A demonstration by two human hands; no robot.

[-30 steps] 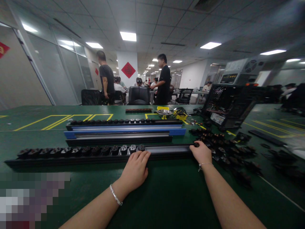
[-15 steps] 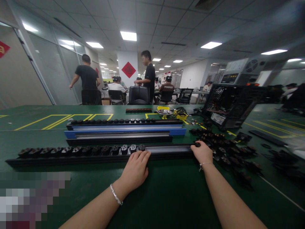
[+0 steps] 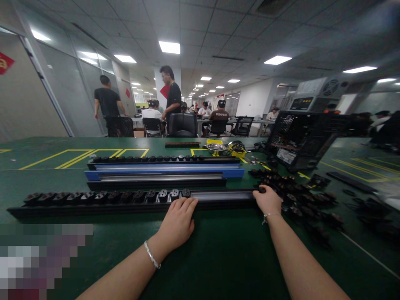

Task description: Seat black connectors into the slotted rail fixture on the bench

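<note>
A long black track rail (image 3: 125,208) lies crosswise on the green table. Along its left and middle part sits a row of round black socket modules (image 3: 126,196), a few showing pale faces. Farther right, the bare silvery channel (image 3: 221,195) is exposed. My left hand (image 3: 178,218) grips the rail's front edge, fingers bent over the top beside the last module in the row. At the rail's right end, my right hand (image 3: 268,201) pinches a small black socket module, mostly covered by the fingers. Whether that module is seated in the channel, I cannot tell.
Behind lie a blue rail (image 3: 164,171) and another black rail with modules. A heap of loose black modules (image 3: 300,196) spreads to the right. Beyond are a metal bowl (image 3: 215,147) and an open computer case (image 3: 300,139). Several people are in the background.
My right hand has shifted slightly to the right with the module. My left hand has stayed put. Two standing people in the background have moved left.
</note>
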